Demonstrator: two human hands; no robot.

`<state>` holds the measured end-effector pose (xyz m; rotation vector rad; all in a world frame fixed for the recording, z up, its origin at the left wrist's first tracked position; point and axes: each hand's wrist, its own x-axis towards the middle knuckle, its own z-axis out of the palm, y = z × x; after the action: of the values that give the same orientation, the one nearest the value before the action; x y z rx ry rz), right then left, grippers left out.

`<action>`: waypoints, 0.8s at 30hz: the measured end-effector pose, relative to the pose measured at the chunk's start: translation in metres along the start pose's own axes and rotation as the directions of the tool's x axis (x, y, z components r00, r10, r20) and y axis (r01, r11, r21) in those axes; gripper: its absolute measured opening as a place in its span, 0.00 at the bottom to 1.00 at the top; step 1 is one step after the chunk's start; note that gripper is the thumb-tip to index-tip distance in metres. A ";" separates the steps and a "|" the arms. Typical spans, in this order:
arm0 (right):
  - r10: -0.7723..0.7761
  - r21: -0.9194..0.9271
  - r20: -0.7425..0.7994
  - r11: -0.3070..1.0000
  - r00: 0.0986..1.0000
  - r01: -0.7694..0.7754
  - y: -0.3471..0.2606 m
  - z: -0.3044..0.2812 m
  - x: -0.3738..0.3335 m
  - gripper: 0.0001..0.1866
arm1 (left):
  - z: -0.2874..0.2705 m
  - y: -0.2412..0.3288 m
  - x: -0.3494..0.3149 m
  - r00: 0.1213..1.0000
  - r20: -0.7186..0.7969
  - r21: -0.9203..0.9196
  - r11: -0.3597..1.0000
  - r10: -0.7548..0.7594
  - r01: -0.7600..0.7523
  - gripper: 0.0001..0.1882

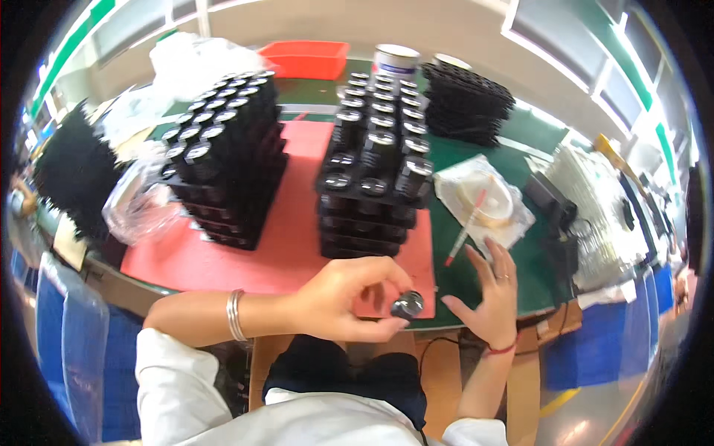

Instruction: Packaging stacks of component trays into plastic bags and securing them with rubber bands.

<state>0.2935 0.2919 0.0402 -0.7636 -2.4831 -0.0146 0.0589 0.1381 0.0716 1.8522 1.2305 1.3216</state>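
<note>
My left hand (343, 297) pinches a small round black part with a shiny glass face (408, 304) over the near edge of the red mat (290, 238). My right hand (489, 293) hovers just to the right of it with fingers spread, holding nothing. Behind the hands stand two stacks of black trays filled with the same round parts, one at the left (223, 149) and one in the middle (375, 163). A silver bangle circles my left wrist and a red cord my right.
A clear bag with a tape roll and a red-tipped pen (467, 227) lies right of the stacks. Empty black trays (465, 104), a red bin (305, 58) and a white can (394, 59) sit at the back. Black foam (74, 178) and plastic bags crowd the left.
</note>
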 end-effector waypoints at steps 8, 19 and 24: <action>0.022 0.095 0.023 0.995 1.000 -0.024 0.000 -0.003 -0.006 0.38 | -0.072 0.044 -0.061 0.615 -0.415 0.756 0.630 0.671 -0.178 0.22; 0.009 0.149 -0.016 0.989 1.000 -0.006 0.001 0.001 -0.005 0.39 | -0.168 0.038 -0.103 0.487 -0.772 0.627 0.609 0.408 0.485 0.14; 0.014 0.170 -0.022 0.985 1.000 -0.010 0.002 0.001 -0.005 0.38 | -0.164 0.049 -0.090 0.534 -0.814 0.529 0.671 0.229 0.520 0.14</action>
<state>0.2974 0.2915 0.0364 -0.7021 -2.4198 0.1897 -0.0846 0.0239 0.1338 1.3739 2.7597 1.8666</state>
